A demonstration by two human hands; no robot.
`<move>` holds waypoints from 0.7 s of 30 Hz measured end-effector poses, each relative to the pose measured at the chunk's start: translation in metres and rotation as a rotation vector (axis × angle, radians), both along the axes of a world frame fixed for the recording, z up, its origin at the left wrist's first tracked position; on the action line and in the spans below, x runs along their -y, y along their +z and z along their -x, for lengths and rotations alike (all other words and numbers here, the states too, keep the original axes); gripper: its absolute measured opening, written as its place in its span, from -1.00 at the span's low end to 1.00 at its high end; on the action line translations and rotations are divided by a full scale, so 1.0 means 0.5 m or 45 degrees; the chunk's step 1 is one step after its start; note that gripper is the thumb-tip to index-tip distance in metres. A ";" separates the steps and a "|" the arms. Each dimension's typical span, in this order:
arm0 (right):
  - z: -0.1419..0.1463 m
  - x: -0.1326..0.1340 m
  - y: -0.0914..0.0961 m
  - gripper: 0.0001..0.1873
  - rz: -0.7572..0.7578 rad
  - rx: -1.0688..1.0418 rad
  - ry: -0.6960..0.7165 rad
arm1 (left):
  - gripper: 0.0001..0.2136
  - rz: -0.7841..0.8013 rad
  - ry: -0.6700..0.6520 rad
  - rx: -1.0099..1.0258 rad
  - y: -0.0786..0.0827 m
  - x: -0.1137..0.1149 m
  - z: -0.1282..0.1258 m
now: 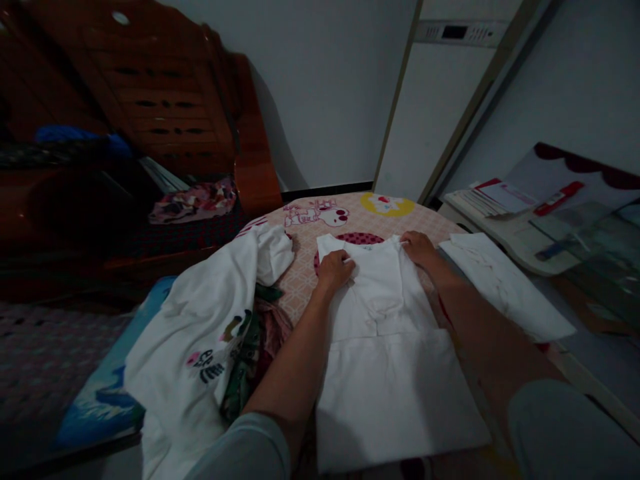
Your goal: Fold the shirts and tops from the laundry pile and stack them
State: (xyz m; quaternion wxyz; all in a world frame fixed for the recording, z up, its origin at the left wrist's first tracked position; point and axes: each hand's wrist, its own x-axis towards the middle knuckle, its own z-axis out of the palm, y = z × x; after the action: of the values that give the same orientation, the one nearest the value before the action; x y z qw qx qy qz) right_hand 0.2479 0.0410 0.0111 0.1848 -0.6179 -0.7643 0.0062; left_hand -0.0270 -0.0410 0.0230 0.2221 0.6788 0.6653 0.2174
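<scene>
Pinching the far right shoulder corner of a white garment [387, 387] with the right hand [419, 248], fingertips closed on the fabric. Resting the left hand [336, 269], fingers curled down, on the garment's far left part, below the shoulder; cannot tell whether gripping it. Laid flat along the middle of a patterned worktop [300, 297], with a wide panel across the near half. Flanked on the left by a rumpled white top [185, 347] with a printed motif, against green patterned cloth [241, 383], and on the right by a folded white cloth [505, 283].
</scene>
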 end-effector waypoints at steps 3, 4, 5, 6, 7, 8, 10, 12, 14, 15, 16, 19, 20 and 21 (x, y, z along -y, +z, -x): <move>0.016 -0.003 -0.009 -0.75 -0.068 -0.120 -0.029 | -0.83 0.004 -0.002 0.062 0.005 -0.001 0.007; 0.021 0.000 -0.013 -0.76 -0.090 -0.140 -0.028 | -0.83 0.001 0.012 0.036 0.005 -0.001 0.008; 0.025 0.003 -0.017 -0.77 -0.098 -0.137 -0.027 | -0.83 -0.003 0.027 -0.013 0.004 -0.001 0.010; 0.031 0.008 -0.019 -0.78 -0.092 -0.114 -0.034 | -0.82 -0.009 0.039 -0.070 0.003 -0.001 0.011; 0.036 0.014 -0.020 -0.78 -0.077 -0.088 -0.053 | -0.82 -0.012 0.044 -0.120 0.001 -0.001 0.011; 0.042 0.021 -0.017 -0.77 -0.068 -0.070 -0.079 | -0.81 -0.009 0.043 -0.151 -0.002 -0.001 0.012; 0.057 0.039 0.000 -0.70 -0.090 -0.070 -0.123 | -0.81 0.000 0.036 -0.163 -0.006 -0.002 0.012; 0.076 0.068 0.033 -0.67 -0.131 -0.089 -0.132 | -0.81 0.006 0.036 -0.145 -0.008 -0.003 0.013; 0.098 0.115 0.074 -0.76 -0.102 -0.112 -0.104 | -0.81 0.014 0.040 -0.131 -0.008 -0.004 0.014; 0.109 0.144 0.093 -0.79 -0.037 -0.133 -0.043 | -0.81 0.016 0.043 -0.126 -0.008 -0.003 0.014; 0.118 0.177 0.110 -0.80 0.026 -0.157 0.033 | -0.81 0.015 0.048 -0.121 -0.007 -0.003 0.013; 0.135 0.277 0.135 -0.79 0.177 -0.220 0.211 | -0.80 0.004 0.059 -0.113 -0.006 -0.002 0.013; 0.137 0.306 0.134 -0.79 0.231 -0.219 0.253 | -0.80 -0.001 0.058 -0.113 -0.006 -0.003 0.013; 0.137 0.330 0.129 -0.80 0.269 -0.205 0.283 | -0.81 -0.003 0.054 -0.113 -0.006 -0.003 0.013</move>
State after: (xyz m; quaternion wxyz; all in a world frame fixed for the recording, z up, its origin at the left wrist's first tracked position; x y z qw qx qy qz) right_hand 0.1793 -0.1241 0.0756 0.1777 -0.5431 -0.8056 0.1565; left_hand -0.0333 -0.0394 0.0199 0.1867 0.6737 0.6885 0.1926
